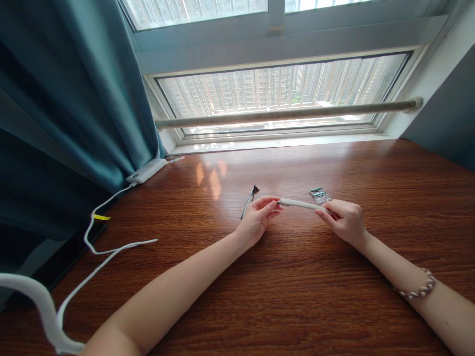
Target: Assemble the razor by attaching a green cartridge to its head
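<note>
A slim white eyebrow razor (302, 203), with a finely toothed edge by its head, stretches between my hands above the table. My left hand (260, 215) pinches its head end, where a small dark bit shows at the fingertips. Around the other end of the handle, the fingers of my right hand (343, 220) are closed. Just beyond my left hand lies a silver razor handle (248, 202) with a black head, partly hidden by that hand. A clear plastic case (319, 195) with greenish strips in it rests behind my right hand.
The brown wooden table (289, 296) reaches to the window sill. At the left, a white power bank (146, 171) with a white cable (87, 232) lies by the blue curtain (85, 89). A thick white curved tube (40, 301) stands at the lower left.
</note>
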The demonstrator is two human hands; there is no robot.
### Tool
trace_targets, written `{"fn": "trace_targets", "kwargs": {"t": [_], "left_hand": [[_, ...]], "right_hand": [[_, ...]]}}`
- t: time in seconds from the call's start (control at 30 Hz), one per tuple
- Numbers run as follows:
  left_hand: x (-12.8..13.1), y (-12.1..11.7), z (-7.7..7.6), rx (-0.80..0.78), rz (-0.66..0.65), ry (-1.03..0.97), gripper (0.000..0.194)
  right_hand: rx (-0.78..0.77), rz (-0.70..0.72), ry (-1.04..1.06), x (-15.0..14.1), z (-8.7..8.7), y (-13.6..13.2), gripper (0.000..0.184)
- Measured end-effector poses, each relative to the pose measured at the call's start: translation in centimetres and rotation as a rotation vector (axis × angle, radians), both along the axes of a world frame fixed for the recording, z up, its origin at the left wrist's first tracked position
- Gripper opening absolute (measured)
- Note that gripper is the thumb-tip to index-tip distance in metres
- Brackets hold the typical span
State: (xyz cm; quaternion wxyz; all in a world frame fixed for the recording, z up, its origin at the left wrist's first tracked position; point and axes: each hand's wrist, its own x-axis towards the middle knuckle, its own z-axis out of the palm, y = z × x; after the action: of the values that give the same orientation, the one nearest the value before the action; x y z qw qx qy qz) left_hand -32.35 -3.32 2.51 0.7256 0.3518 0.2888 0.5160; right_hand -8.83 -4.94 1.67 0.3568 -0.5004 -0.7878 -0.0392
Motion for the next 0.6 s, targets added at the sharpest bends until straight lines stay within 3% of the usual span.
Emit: {"fn": "trace_targets", "kwargs": {"t": [0.17, 0.6], "left_hand": [[-0.12, 0.15, -0.01, -0.079, 0.056, -0.069, 0.017], [0.09, -0.08, 0.25, -0.12, -0.055, -0.144, 0.018]], "right_hand": [[-0.012, 0.066, -0.003, -0.15, 0.13, -0.05, 0.033], [-0.032, 0.116, -0.008, -0.17, 0.09, -0.06, 0.033]]}}
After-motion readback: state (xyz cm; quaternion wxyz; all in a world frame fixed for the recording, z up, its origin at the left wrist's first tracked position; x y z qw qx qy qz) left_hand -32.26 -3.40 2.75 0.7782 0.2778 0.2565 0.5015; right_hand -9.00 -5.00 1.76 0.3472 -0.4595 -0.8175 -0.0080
